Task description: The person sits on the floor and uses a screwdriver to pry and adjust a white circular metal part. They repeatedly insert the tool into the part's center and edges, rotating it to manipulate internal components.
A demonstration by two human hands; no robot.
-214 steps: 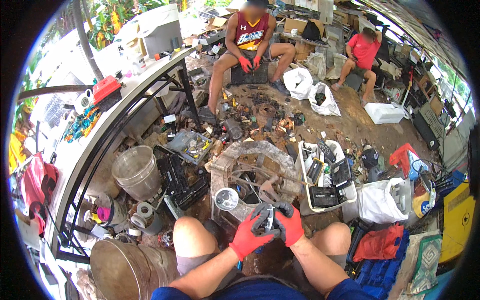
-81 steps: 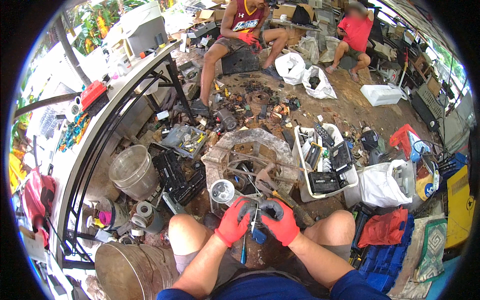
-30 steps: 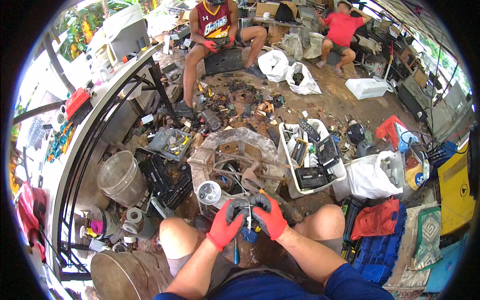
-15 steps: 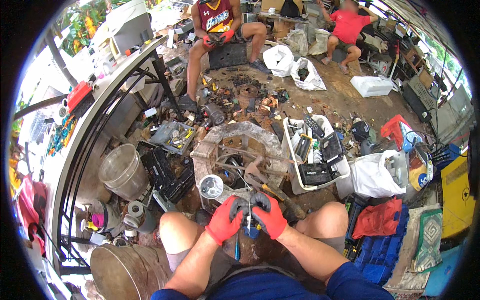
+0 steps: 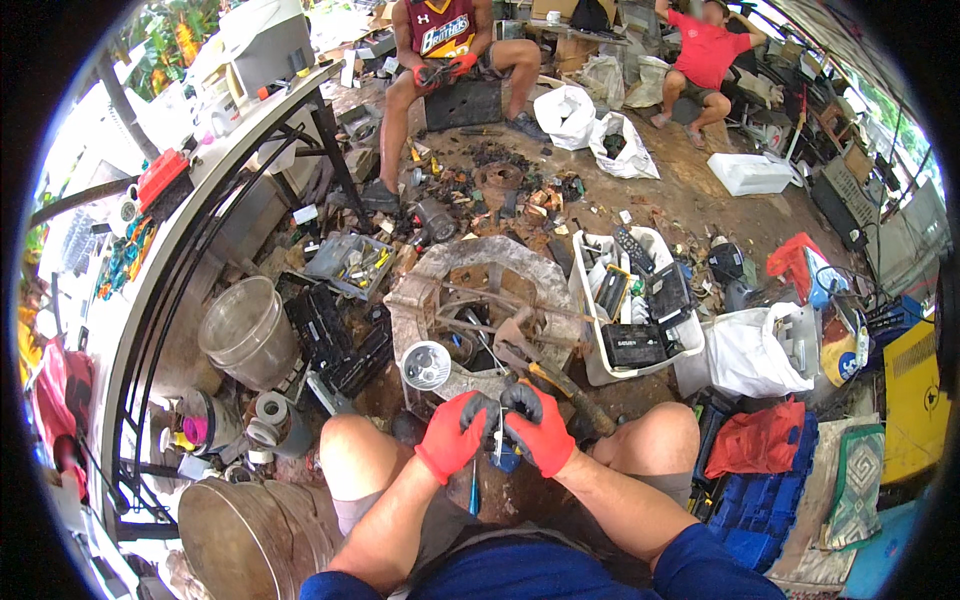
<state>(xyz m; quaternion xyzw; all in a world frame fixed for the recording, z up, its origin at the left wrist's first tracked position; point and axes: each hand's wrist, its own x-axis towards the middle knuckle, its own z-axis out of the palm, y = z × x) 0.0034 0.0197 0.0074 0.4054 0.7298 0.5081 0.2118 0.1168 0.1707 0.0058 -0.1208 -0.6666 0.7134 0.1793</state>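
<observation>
Both of my hands wear red gloves with black palms and meet in front of my lap. My left hand [image 5: 456, 437] and my right hand [image 5: 540, 432] pinch a thin, pale, narrow piece [image 5: 499, 438] from either side, held upright. Its exact kind is too small to make out. Just below it shows a blue object [image 5: 507, 461], partly hidden by the gloves. Lower, between my legs, is a slim blue tool [image 5: 474, 492]. Beyond my hands stands a worn, many-sided ring block [image 5: 415, 285], with a round white cup-like part [image 5: 426, 366] at its near left edge.
A white bin [image 5: 590, 355] of electronic parts stands right of the block, beside a white sack [image 5: 745, 355]. Clear buckets [image 5: 235, 335] and a parts tray [image 5: 350, 265] lie left. Blue plastic cases [image 5: 755, 510] sit at right. Two people [image 5: 445, 40] sit beyond the scrap-strewn floor.
The view has shifted slightly. My hands keep hold of the pale piece in nearly the same place, and it looks turned a little.
</observation>
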